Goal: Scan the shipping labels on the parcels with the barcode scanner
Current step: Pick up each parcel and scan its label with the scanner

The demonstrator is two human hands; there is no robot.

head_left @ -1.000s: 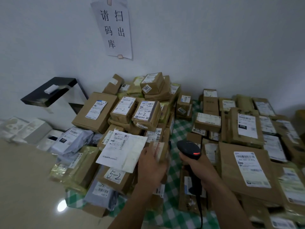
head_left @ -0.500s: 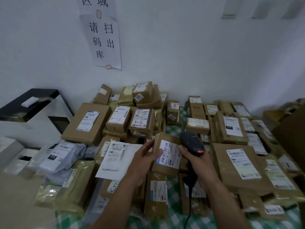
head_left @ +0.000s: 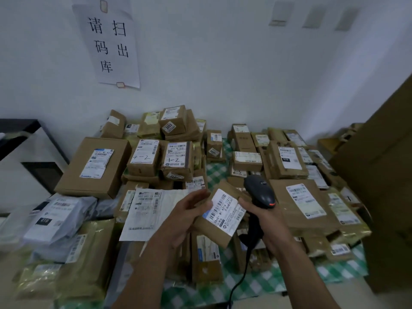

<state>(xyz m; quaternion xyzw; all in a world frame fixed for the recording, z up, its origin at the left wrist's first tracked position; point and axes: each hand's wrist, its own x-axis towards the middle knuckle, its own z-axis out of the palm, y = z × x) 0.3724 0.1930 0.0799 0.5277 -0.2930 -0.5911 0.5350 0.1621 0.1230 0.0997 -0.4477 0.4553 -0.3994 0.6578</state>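
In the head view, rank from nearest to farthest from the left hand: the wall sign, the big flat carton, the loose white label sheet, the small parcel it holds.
1. small parcel: gripped in the left hand.
2. loose white label sheet: just left of it.
3. big flat carton: back left on the pile.
4. wall sign: high on the wall behind.

Green-and-white checked tablecloth (head_left: 263,284) only peeks out down the middle and along the near edge. Brown cardboard parcels (head_left: 206,270) are heaped over pretty much the rest, plus grey poly bags (head_left: 66,210) and yellowish padded mailers (head_left: 93,259) toward the left edge.
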